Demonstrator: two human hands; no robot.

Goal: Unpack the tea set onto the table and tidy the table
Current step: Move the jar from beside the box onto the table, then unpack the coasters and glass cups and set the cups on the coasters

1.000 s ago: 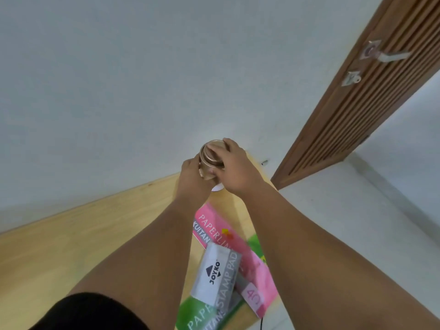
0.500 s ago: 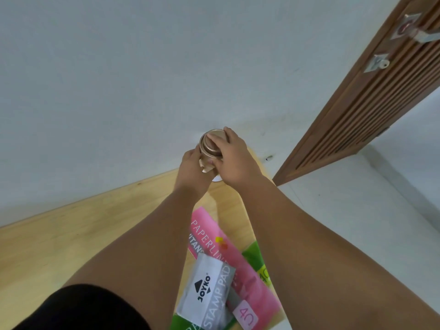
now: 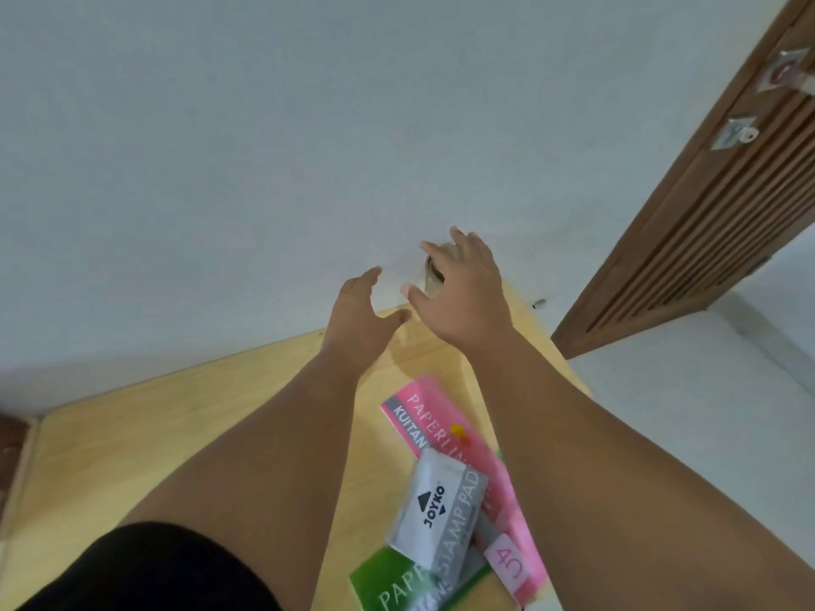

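A small brownish tea jar with a round top stands at the far corner of the wooden table, against the white wall. Most of it is hidden behind my right hand, which hovers just in front of it with fingers spread and nothing in them. My left hand is a little to the left and lower, also spread and empty. Neither hand touches the jar as far as I can see.
A pink receipt book, a grey stamp pad box and a green receipt book lie stacked near the table's right edge. A brown slatted door stands at the right, with pale floor beyond the table edge.
Both hands held the jar together at the far corner. They have now let go of it and pulled back with fingers spread, and the jar stays by the wall.
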